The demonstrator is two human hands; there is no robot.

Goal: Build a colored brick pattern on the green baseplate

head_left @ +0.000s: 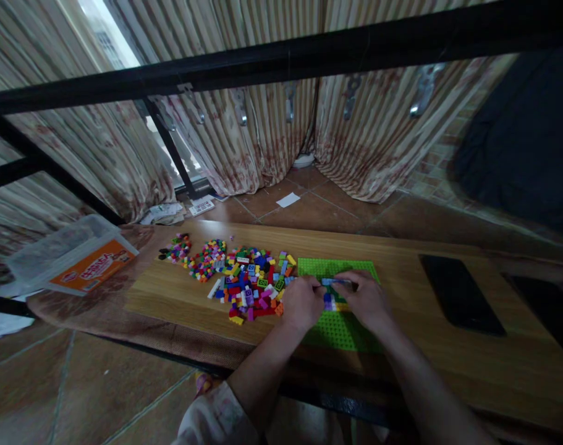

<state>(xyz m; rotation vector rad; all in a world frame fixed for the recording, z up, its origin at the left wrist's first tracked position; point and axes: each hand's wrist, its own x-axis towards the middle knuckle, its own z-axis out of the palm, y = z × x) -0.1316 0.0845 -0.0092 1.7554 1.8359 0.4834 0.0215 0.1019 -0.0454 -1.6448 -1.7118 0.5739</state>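
Note:
A green studded baseplate [339,334] lies on the wooden board. Blue, white and yellow bricks [330,303] stand on its middle, partly covered by my fingers. Just behind them is a light blue brick [328,282], long and narrow. My left hand [304,303] pinches at its left end, fingers closed. From the other side, my right hand [365,296] grips it with thumb and fingers, hiding its right part. Whether the light blue brick is pressed down or still loose, I cannot tell. To the left of my left hand spreads a pile of loose coloured bricks [248,284].
A black phone [461,293] rests on the wooden board [402,259] at right, with another dark flat object [545,309] beyond it. At far left sits a clear plastic box [72,253] with an orange label. A black metal bar [262,65] with hooks crosses behind.

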